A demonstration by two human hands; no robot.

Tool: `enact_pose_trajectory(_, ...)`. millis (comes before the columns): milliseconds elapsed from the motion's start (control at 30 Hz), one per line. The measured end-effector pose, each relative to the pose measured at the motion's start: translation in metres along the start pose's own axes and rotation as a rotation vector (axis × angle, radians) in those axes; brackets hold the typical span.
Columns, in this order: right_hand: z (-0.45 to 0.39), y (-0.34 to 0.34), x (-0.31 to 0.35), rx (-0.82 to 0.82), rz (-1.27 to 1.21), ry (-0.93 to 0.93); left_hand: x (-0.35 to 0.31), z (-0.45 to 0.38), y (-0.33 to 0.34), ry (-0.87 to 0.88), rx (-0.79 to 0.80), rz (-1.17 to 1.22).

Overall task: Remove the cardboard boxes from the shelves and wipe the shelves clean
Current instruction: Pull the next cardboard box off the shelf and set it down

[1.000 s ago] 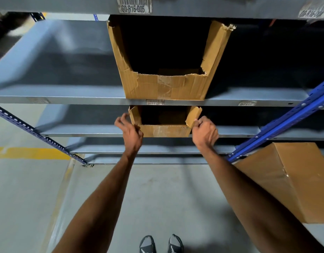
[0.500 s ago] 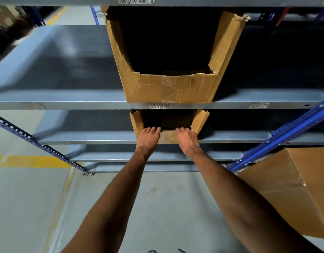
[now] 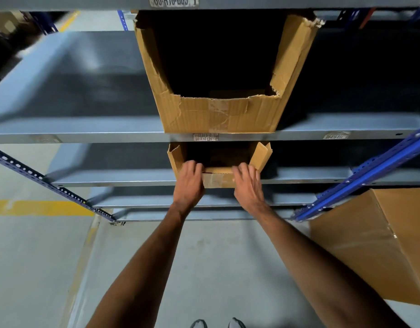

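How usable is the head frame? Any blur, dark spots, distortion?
Head view: wide-angle bowing on the shelf edges; inside of the upper box is nearly black, so its contents are unreadable; far-left shelf area is smeared; left hand and right hand on the lower box are slightly soft; no glare; shelf label is only partly legible.

Small brown cut-front cardboard box (image 3: 219, 179) sits at the front edge of the lower grey metal shelf (image 3: 109, 178), taped front lip toward me, side flaps splayed outward. Larger torn brown cardboard box (image 3: 222, 112) stands on the grey metal shelf above (image 3: 86, 134) (front ragged, interior dark).
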State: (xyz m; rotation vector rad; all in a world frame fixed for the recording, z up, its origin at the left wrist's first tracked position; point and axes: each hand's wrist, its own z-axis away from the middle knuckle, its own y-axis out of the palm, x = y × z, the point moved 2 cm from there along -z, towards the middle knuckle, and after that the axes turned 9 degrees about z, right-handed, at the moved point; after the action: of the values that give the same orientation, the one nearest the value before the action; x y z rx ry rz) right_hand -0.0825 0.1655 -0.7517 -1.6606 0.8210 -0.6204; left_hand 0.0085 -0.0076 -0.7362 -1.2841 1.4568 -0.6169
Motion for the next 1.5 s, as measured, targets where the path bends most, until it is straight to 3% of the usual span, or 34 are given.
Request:
enact_pose_trajectory(67,0.022,-0.014,-0.008,-0.192,-0.102,0.194,0.001,0.014,-0.016,-0.167,-0.318,0.157)
enact_pose_trajectory(133,0.029,-0.021,-0.022,-0.247,-0.302,0.469,0.007,0.014,-0.027,-0.452,-0.536,0.413)
enact_pose_trajectory(200,0.018,-0.026,-0.033,-0.250,-0.490,0.640,0.014,-0.001,-0.032,-0.708,-0.576,0.664)
enact_pose_trajectory(267,-0.004,-0.034,-0.041,-0.192,-0.612,0.684,0.021,-0.020,-0.039,-0.801,-0.448,0.708)
enact_pose_trajectory(367,-0.027,-0.045,-0.050,-0.071,-0.546,0.710,0.032,-0.028,-0.045,-0.677,-0.269,0.493)
enact_pose_trajectory(500,-0.030,-0.049,-0.056,-0.010,-0.531,0.696,0.036,-0.025,-0.046,-0.613,-0.223,0.397)
enact_pose_trajectory(1233,-0.040,-0.040,-0.055,0.024,-0.547,0.731,0.032,-0.033,-0.047,-0.664,-0.175,0.399)
enact_pose_trajectory(1500,-0.024,-0.063,-0.048,0.179,-0.598,0.683,0.020,-0.026,-0.077,-0.764,0.072,0.495)
